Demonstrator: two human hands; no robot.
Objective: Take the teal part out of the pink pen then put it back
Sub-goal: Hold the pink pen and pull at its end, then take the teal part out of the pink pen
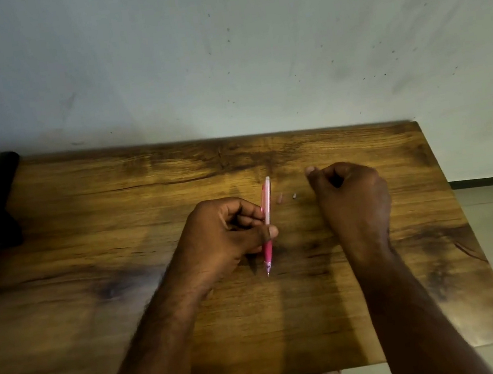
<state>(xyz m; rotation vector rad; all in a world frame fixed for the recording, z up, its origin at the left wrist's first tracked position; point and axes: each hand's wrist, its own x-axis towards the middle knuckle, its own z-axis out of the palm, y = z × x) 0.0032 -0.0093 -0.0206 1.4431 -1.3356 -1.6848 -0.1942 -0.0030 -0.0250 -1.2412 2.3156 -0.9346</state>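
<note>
Your left hand (229, 233) pinches the pen (268, 226) at mid-barrel, tip toward 6 o'clock, just above the table (101, 334). The pen looks light, stiff and slick, so hold the darker pink grip section near the tip. Your right hand (351, 200) at 3 o'clock is curled closed; whether it holds anything, you cannot tell. Two small bits (286, 197) lie between the hands at 1 o'clock. No teal part shows.
</note>
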